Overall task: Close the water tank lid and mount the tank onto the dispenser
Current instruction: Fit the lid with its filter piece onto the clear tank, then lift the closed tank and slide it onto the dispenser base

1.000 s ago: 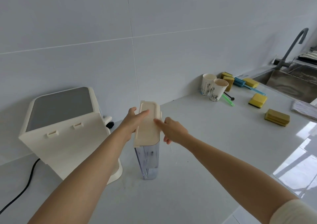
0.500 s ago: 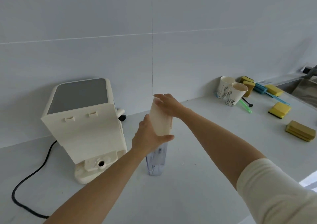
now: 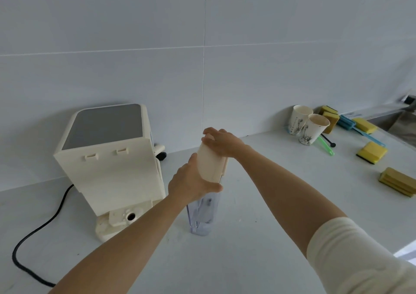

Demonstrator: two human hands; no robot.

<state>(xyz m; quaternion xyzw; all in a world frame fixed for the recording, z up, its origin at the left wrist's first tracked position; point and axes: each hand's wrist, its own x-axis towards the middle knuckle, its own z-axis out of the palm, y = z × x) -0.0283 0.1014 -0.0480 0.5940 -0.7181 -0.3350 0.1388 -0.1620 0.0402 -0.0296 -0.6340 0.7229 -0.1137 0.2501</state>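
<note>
A tall clear water tank (image 3: 203, 212) stands upright on the white counter, capped by a cream lid (image 3: 210, 162). My left hand (image 3: 191, 184) wraps the tank's near upper end just under the lid. My right hand (image 3: 221, 143) presses on the lid's far end from above. To the left stands the cream dispenser (image 3: 110, 165), its flat back panel facing me, with two hook slots near the top and a round port (image 3: 131, 216) in its base.
A black power cord (image 3: 38, 228) runs from the dispenser across the counter at left. Two paper cups (image 3: 307, 125), several yellow sponges (image 3: 371, 152), and blue and green brushes lie at the right. A tiled wall stands close behind.
My left hand moved from the lid's side to grip the tank's near top. My right hand moved onto the lid's far end. The view swung left and back.
</note>
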